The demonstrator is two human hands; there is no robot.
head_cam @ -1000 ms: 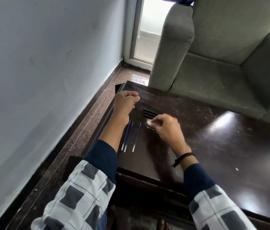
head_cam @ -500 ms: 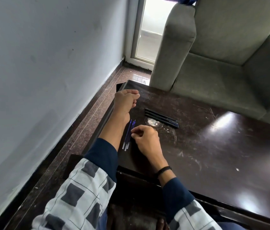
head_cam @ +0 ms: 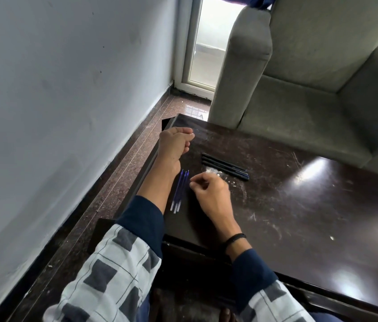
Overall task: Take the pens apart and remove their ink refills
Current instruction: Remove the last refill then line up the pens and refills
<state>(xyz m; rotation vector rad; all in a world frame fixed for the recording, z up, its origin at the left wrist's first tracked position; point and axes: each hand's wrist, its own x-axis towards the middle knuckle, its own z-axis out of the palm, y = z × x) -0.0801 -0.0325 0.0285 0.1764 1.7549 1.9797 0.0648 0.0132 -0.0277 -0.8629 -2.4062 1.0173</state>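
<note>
Near the middle of the frame, our right hand (head_cam: pixel 211 194) sits over the dark table (head_cam: pixel 299 217) with fingers curled in, thumb and forefinger close together, and its grip looks empty. Just left of its fingertips, and apart from them, three blue ink refills (head_cam: pixel 180 190) lie side by side. Above them our left hand (head_cam: pixel 174 145) rests as a loose fist at the table's edge; we cannot tell whether it holds anything. Black pen barrels (head_cam: pixel 224 165) lie in a row up and right of the right hand. A grey armchair (head_cam: pixel 311 77) fills the upper right.
</note>
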